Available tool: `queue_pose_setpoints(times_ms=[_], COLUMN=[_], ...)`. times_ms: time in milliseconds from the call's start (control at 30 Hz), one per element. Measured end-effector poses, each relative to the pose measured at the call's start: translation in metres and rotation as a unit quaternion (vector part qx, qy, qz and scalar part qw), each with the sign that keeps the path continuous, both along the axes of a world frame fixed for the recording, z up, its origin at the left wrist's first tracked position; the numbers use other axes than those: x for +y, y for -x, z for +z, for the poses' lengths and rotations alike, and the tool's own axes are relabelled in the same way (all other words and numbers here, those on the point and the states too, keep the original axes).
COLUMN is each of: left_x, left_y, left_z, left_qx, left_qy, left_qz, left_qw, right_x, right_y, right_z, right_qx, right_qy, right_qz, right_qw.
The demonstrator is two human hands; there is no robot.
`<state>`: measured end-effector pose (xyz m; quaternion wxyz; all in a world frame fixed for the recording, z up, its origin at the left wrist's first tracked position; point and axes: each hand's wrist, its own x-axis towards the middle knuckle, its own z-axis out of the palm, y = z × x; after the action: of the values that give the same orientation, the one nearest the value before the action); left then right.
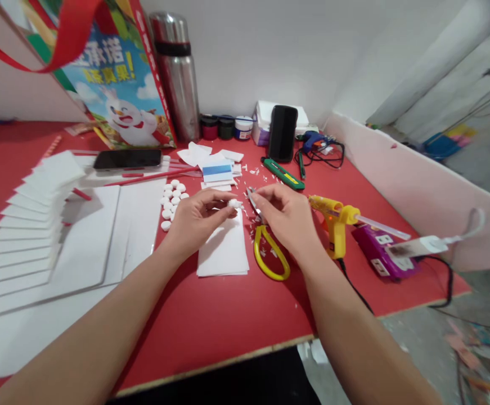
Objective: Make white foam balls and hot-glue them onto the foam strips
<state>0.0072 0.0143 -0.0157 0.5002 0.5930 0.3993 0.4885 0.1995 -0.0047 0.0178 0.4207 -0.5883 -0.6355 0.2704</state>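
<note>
Between the thumb and fingers of my left hand is a small white piece with a ragged top; its exact kind is too small to tell. My right hand is closed around the middle of yellow-handled scissors, whose blade tips point away from me, close to the white piece. Below both hands lies a white paper stack. Left of my left hand sits a cluster of white round pieces, partly hidden by the hand. White scraps are scattered around the scissors.
A yellow glue gun and a purple box stand on the right. A green utility knife and propped phone are beyond my hands. Fanned white cards cover the left. A steel flask stands behind.
</note>
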Motion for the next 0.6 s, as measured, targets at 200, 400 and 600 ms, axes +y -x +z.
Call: queue_pose_setpoints(times_ms=[200,400,600], left_x=[0.001,0.002,0.002], left_y=[0.002,0.003,0.003], left_z=[0.005,0.006,0.008], left_qx=[-0.15,-0.231,-0.265], left_qy=[0.139,0.249,0.303], left_qz=[-0.01,-0.043,-0.05], left_qw=[0.979,0.939,0.914], right_x=[-0.038,-0.037,-0.027], right_y=[-0.008,-0.003,-0.022], right_z=[0.03,0.021,0.02], right_qx=[-0.474,-0.509,-0.453], right_qy=[0.138,0.212,0.256], right_qz=[0.023,0.022,0.004], right_qw=[0.87,0.834,0.854])
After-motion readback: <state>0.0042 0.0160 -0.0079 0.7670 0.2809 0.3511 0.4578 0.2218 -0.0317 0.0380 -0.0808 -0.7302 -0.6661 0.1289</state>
